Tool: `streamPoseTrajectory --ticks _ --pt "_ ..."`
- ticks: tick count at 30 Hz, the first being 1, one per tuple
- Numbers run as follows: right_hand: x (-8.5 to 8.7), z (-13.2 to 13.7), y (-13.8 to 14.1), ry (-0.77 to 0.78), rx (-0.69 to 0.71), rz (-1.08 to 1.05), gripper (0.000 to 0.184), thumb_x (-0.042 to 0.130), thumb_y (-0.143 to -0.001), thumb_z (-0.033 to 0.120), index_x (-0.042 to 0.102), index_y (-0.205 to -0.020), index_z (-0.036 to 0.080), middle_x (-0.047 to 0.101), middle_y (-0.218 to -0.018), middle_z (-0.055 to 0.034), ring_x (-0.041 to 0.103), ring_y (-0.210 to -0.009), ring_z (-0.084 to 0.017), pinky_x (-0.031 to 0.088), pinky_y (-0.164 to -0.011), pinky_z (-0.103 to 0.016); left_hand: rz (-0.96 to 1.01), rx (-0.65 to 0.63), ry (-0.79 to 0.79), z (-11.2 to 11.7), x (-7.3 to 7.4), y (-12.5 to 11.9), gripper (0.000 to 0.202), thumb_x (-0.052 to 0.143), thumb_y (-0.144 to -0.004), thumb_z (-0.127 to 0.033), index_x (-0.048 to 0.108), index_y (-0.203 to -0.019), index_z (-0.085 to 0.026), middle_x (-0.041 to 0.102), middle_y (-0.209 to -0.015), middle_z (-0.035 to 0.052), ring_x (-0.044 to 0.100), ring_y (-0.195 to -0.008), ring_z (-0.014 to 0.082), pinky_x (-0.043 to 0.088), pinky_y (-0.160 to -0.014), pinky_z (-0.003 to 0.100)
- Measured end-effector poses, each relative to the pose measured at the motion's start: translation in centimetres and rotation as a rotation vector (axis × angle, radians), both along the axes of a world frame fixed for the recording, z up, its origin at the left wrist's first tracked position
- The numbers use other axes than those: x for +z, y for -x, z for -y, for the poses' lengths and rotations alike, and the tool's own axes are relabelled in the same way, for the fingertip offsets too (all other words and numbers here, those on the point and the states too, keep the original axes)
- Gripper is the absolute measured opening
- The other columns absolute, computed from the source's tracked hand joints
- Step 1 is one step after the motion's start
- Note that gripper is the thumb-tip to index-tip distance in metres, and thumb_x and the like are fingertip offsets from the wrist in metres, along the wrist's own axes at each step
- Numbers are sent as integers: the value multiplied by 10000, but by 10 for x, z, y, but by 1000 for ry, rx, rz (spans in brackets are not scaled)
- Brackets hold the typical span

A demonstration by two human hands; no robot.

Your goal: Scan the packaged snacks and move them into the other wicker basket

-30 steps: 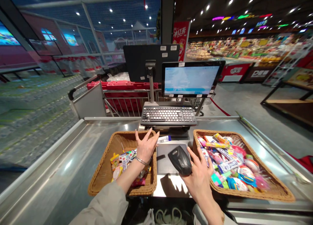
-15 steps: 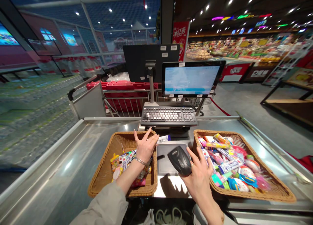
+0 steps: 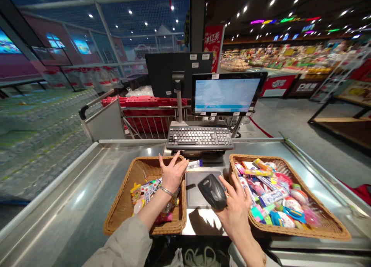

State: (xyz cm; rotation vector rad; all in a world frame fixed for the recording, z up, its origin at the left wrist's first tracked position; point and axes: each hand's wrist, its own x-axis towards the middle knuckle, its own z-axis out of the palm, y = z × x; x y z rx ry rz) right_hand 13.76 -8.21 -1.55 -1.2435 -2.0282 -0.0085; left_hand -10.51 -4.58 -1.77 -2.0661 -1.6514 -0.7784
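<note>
My left hand (image 3: 173, 177) is held palm down over the right side of the left wicker basket (image 3: 117, 195). Two fingers are raised; the others close on a slim white-and-blue candy packet (image 3: 194, 164), whose end sticks out past the fingertips. The thumb is hidden beneath. In my right hand (image 3: 236, 209) is a black barcode scanner (image 3: 212, 191), its head tilted up and left toward the packet. The left basket contains small colourful candies (image 3: 150, 189). The fuller right wicker basket (image 3: 333, 220) contains many bright sweets and toys (image 3: 278, 197).
Between the baskets, a grey plate (image 3: 191, 199) is set in the metal counter (image 3: 87, 182). Behind it are a black keyboard (image 3: 199, 137) and a lit monitor (image 3: 227, 95). A shopping cart (image 3: 147, 122) stands beyond the counter; stacked bottles (image 3: 43, 143) are at far left.
</note>
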Motion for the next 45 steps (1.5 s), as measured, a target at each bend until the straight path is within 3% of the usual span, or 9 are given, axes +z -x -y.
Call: streamPoseTrajectory --ticks 14,23,37,45 --pt "-1 2 -8 30 -56 -22 92 595 -778 222 674 -821 239 627 -1286 -20 371 -1367 -309 171 -1104 -567 15 -40 -1 -8 2 -11 268 537 -946 -309 615 -1202 -322 722 -1144 32 482 -1318 287 -183 -1066 698" --pt "-12 0 -30 -61 -114 56 169 613 -770 258 670 -929 252 559 -1368 -41 326 -1388 -323 179 -1104 -587 -7 -93 -8 -18 9 -29 265 546 -942 -315 612 -1198 -341 722 -1141 26 494 -1308 288 -169 -1065 711" --pt "-17 -8 -60 -194 -293 78 364 568 -771 249 614 -1132 270 593 -1320 -42 358 -1362 -332 187 -1083 -576 -13 -199 -83 -43 22 -63 240 575 -926 -293 638 -1154 -331 742 -1094 13 543 -1262 279 -150 -1084 699" --pt "-20 -10 -87 -223 -416 96 376 602 -802 435 629 -1144 281 596 -1318 -48 389 -1332 -333 168 -1089 -559 17 -291 -130 -63 18 -95 209 570 -930 -303 652 -1120 -333 750 -1069 1 560 -1244 272 -121 -1088 713"
